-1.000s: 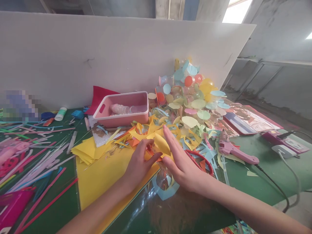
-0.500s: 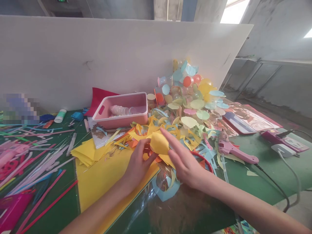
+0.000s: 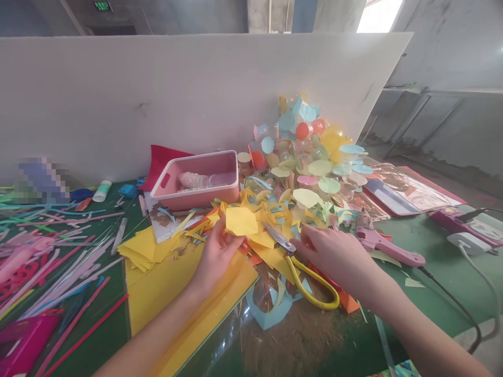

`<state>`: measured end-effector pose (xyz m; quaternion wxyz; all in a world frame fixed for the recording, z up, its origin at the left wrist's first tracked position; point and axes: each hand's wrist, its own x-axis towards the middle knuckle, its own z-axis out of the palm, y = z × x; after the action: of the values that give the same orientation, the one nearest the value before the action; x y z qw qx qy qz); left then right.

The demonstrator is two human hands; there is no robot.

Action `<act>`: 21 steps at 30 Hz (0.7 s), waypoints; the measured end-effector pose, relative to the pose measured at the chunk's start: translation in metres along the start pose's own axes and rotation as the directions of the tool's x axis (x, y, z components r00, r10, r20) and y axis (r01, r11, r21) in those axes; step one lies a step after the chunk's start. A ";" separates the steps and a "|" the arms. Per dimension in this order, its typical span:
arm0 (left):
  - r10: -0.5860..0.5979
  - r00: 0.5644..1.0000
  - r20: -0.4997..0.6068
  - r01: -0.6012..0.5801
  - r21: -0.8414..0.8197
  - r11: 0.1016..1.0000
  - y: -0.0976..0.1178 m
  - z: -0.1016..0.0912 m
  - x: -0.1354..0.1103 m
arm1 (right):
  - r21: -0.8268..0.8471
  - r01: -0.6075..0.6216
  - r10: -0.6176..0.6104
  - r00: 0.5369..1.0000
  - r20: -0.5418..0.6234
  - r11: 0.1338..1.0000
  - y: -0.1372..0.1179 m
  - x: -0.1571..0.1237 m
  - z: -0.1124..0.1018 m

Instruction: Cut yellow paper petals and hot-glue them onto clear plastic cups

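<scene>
My left hand (image 3: 218, 256) is closed around the lower edge of a small piece of yellow paper (image 3: 241, 222), with cut corners. It holds the piece above the paper scraps. My right hand (image 3: 334, 251) is closed, its fingertips at the pivot of a pair of scissors (image 3: 293, 256). The yellow handles hang toward me below the hand, and the blades point up and left toward the paper. Under the left forearm lies a large yellow sheet (image 3: 168, 303), with a stack of yellow squares (image 3: 143, 247) at its far edge.
A pink basket (image 3: 196, 201) holding clear plastic cups stands behind the scraps. Beside it rise piled cups with coloured paper discs (image 3: 310, 157). A pink glue gun (image 3: 389, 248) and a power strip (image 3: 467, 225) lie right, pipe cleaners (image 3: 70, 267) left. A white board (image 3: 196, 94) stands behind.
My right hand has left the yellow paper, moved right and now grips the scissors, which were not visible before. My left hand has shifted slightly left, turning the paper flatter toward me.
</scene>
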<state>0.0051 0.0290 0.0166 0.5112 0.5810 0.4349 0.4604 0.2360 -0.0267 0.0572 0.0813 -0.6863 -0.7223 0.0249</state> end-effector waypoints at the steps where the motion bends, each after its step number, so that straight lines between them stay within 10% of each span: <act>1: -0.022 1.000 -0.011 0.021 -0.027 0.999 0.000 -0.001 0.001 | -0.032 0.029 -0.028 0.999 0.028 0.999 0.002 -0.003 0.000; 12: -0.153 0.988 0.010 0.149 -0.292 0.945 -0.004 0.000 -0.003 | -0.161 -0.024 0.076 0.944 0.320 0.987 -0.009 -0.012 0.002; 21: -0.257 0.966 -0.024 0.220 -0.445 0.868 0.002 0.007 -0.005 | 0.335 -0.187 0.119 0.970 0.214 0.924 0.009 -0.006 0.011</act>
<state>0.0108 0.0229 0.0175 0.6633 0.3731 0.4091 0.5034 0.2431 -0.0315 0.0449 0.1316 -0.7095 -0.6545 0.2255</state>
